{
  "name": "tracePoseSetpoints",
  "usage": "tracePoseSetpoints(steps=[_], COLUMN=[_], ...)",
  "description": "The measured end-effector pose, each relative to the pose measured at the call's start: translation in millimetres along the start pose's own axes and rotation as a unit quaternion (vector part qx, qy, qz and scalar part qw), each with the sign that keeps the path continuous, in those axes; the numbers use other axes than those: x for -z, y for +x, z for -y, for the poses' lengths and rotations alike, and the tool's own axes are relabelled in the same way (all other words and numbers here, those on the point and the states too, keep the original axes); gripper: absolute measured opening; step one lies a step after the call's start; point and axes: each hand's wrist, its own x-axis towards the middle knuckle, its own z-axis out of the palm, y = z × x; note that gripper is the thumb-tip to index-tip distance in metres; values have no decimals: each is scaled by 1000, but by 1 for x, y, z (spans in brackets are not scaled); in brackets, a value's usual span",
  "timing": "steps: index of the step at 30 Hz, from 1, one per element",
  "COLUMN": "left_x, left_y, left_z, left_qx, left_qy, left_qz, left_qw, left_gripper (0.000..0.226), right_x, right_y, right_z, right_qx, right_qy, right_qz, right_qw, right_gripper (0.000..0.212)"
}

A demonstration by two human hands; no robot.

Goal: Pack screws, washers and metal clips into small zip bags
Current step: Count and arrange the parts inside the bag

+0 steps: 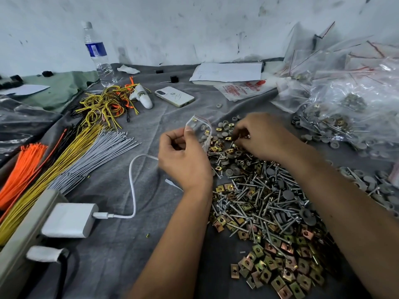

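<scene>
Brass-coloured metal clips (278,268) at 5 o'clock, nearest us, and we are mid-fill on a small zip bag.

Above the clips, toward 3 o'clock, lies the tangle of screws (259,199), and grey washers (223,131) sit at 12 o'clock of the heap. Our left hand (183,156) pinches the zip bag (199,128) by its mouth at thumb and curled fingers, holding it upright just left of the washers, with a few washers and a clip already showing inside. Our right hand (262,134) has its fingers curled down into the parts at 1 o'clock of the heap; we cannot tell whether it already holds a piece. To do this well, we judge, we keep the mouth spread wide and close to the pile, feed screws head first, and count each kind.
</scene>
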Motion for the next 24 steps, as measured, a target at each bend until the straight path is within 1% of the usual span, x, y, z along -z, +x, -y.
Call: tracePoseSetpoints(steps=[2,4,6,8,11,13,15,16,20,24], left_x=[0,0,0,0,-1,-1,0,0,-1,-3], left_y=[0,1,1,1,1,0,-1,-1,-4,-12], left_z=[1,2,2,2,2,2,1,1,2,3], left_qx=[-2,-2,-1,-1,-1,-3,-10,-15,-16,-32], left_qy=[5,6,5,4,8,11,13,17,37,65], left_qz=[-1,-3,-3,-4,-1,5,17,26,102,188], left_qw=[1000,1000,1000,1000,1000,1000,1000,999,994,980], left_gripper=[18,17,16,16,18,19,19,18,15,17], right_x=[-3,-7,-9,-10,-12,-10,-6,-4,4,10], right_y=[8,14,17,15,5,-2,-9,-13,-31,-41], right_z=[10,16,17,15,13,12,9,8,2,7], right_qx=[12,11,10,24,41,36,23,20,16,59], right_qy=[-23,-65,-83,-80,-24,54,138,161,232,267], right_qz=[61,100,112,110,75,42,19,7,-74,-138], right_qw=[998,993,990,990,996,997,990,987,970,952], right_gripper=[20,26,29,26,20,21,21,20,9,10])
